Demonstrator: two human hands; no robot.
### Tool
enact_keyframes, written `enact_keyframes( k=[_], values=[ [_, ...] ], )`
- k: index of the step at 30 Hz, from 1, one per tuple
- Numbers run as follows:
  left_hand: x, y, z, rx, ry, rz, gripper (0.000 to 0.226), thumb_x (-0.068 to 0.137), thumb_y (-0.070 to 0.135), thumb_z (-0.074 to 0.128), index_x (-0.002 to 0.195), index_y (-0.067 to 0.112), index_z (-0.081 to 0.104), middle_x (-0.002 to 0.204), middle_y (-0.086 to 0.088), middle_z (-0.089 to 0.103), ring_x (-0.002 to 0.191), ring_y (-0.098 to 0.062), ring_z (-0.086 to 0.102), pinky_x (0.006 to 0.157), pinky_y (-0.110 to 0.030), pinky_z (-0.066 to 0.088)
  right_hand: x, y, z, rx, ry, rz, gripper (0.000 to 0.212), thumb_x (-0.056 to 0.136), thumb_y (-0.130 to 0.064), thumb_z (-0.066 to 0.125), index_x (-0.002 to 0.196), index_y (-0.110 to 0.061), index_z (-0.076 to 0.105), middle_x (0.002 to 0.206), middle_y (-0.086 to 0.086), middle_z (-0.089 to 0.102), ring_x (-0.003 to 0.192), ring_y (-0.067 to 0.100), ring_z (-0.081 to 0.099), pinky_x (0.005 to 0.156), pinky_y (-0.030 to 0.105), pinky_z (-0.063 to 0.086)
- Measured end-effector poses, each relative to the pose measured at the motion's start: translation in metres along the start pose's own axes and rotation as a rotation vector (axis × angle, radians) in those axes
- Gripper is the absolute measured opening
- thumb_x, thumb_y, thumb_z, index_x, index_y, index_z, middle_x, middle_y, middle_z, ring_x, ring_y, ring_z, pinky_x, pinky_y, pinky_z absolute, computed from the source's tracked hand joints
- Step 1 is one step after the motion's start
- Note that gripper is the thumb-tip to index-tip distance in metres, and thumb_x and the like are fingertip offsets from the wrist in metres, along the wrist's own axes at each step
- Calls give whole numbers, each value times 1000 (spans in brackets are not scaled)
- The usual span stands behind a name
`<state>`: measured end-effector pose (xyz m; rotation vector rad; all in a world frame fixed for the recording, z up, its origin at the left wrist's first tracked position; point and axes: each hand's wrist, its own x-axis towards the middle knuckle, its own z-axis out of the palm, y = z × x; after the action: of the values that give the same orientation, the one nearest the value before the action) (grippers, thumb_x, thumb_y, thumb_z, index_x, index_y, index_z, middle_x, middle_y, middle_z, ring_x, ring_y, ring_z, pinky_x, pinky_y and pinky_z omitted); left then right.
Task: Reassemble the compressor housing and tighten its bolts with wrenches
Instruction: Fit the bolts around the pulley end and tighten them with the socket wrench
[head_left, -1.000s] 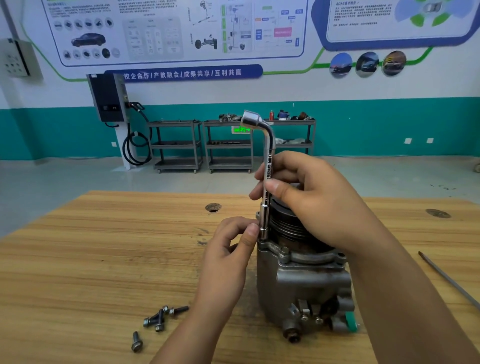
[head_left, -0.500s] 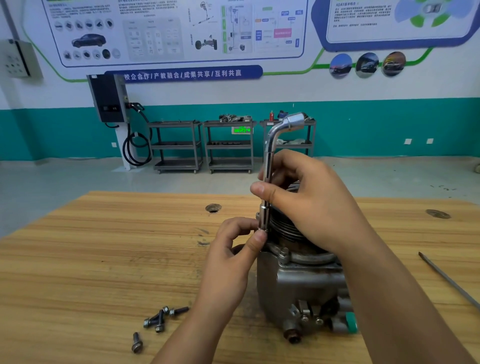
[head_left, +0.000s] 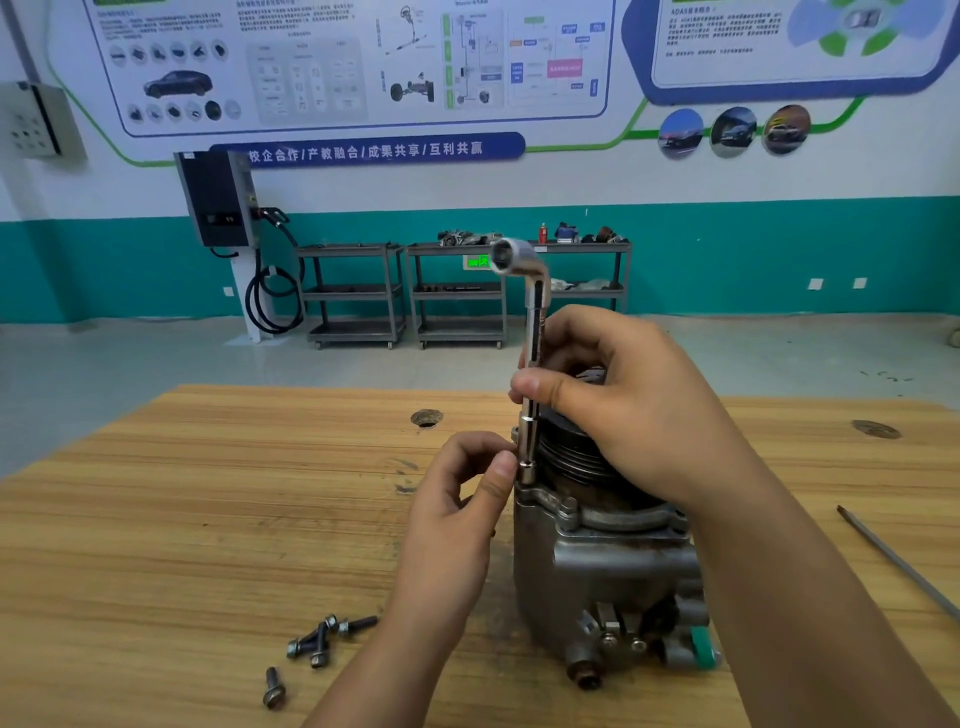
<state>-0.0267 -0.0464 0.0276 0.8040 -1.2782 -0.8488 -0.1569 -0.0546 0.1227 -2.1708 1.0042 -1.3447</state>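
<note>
Compressor housing stood upright on wooden table, center-right. L-socket wrench was vertical, lower end on housing's top-left flange corner, bent end up top pointing left. R hand gripped shaft mid-way, thumb + fingers curled round it. L hand pinched lower socket end w/ thumb + curled fingers. Loose bolts lay front-left, well apart from housing.
</note>
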Motion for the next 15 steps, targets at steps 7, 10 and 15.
enact_keyframes(
  k=[7, 10, 15],
  values=[
    [-2, 0, 1, 99, -22, -6, 19, 78, 42, 61, 85, 25, 66, 100, -4, 63, 94, -13, 59, 73, -20, 43, -1, -2, 8, -132, 84, -1, 20, 78, -37, 69, 76, -25, 53, 67, -6, 57, 67, 6, 54, 58, 19, 41],
    [-1, 0, 2, 101, -21, 18, 22, 76, 39, 55, 82, 22, 67, 100, -8, 60, 93, -14, 57, 73, -16, 43, 0, -1, 3, -55, -26, -14, 7, 86, -27, 61, 85, -32, 57, 77, -12, 64, 76, 1, 60, 72, 23, 49],
    [-1, 1, 2, 49, -20, 6, 21, 76, 38, 55, 79, 25, 71, 100, -8, 58, 94, -13, 57, 74, -16, 44, 1, 1, -4, 77, -92, 12, 21, 92, -9, 54, 89, -28, 61, 82, -7, 72, 81, 4, 66, 83, 38, 53]
  ],
)
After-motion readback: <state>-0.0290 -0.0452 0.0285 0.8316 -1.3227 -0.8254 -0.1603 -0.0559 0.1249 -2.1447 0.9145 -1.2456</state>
